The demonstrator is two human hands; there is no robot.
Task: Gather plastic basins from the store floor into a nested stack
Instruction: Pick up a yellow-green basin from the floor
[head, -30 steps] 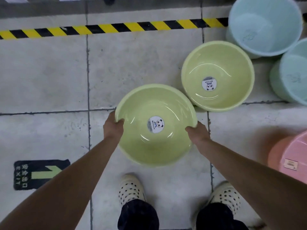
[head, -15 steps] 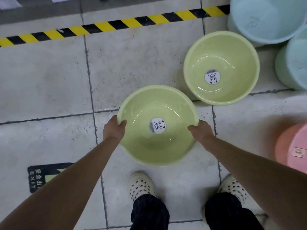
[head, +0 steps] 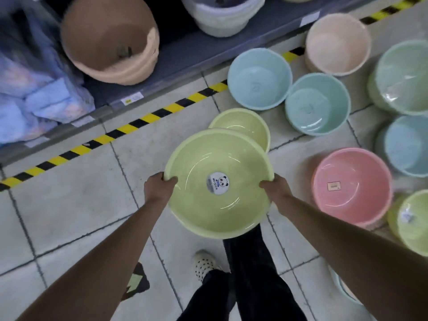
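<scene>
Both hands clamped on the green basin (head: 217,181), left hand (head: 158,187) on one rim, right hand (head: 275,187) on the other, held above the floor (head: 76,200). Just beyond the hands, a second green basin (head: 245,122); farther out, two blue basins (head: 259,78).

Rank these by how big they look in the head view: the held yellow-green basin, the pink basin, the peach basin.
1. Held yellow-green basin: largest, though it is nearest the camera.
2. Pink basin.
3. Peach basin: looks smallest, but it lies farther away, so its true size against the pink one is unsure.
</scene>
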